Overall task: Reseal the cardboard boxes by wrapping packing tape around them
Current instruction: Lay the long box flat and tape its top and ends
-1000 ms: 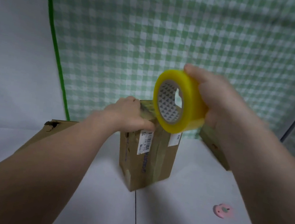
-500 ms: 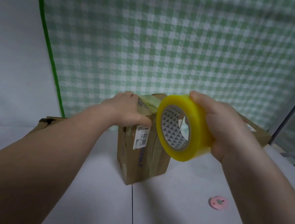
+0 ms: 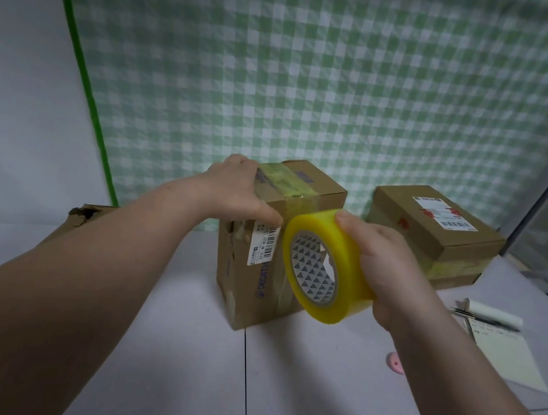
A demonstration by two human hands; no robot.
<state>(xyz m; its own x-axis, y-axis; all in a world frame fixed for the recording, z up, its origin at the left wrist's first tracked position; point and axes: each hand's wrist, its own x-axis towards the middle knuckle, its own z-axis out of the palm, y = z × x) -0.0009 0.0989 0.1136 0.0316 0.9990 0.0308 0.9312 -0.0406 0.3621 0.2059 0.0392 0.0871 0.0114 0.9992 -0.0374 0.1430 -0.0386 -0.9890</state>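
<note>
A tall cardboard box [image 3: 256, 284] stands upright in the middle of the white table, with yellowish tape across its top and down its front. My left hand [image 3: 239, 196] holds the box's top left corner, fingers over the top and thumb on the front by a barcode label. My right hand [image 3: 385, 269] grips a yellow roll of packing tape [image 3: 323, 268] against the box's front right side. A clear strip of tape runs from the roll up to the box's top edge.
A second, flatter cardboard box [image 3: 435, 234] with a shipping label sits at the back right. A torn cardboard box [image 3: 92, 216] lies at the left behind my forearm. A notepad [image 3: 503, 349] with a pen lies at the right, a small pink disc [image 3: 395, 362] near my right wrist.
My right hand has brought the tape roll down from above the box's top to its front side, drawing tape out. My left hand has stayed on the box's top corner.
</note>
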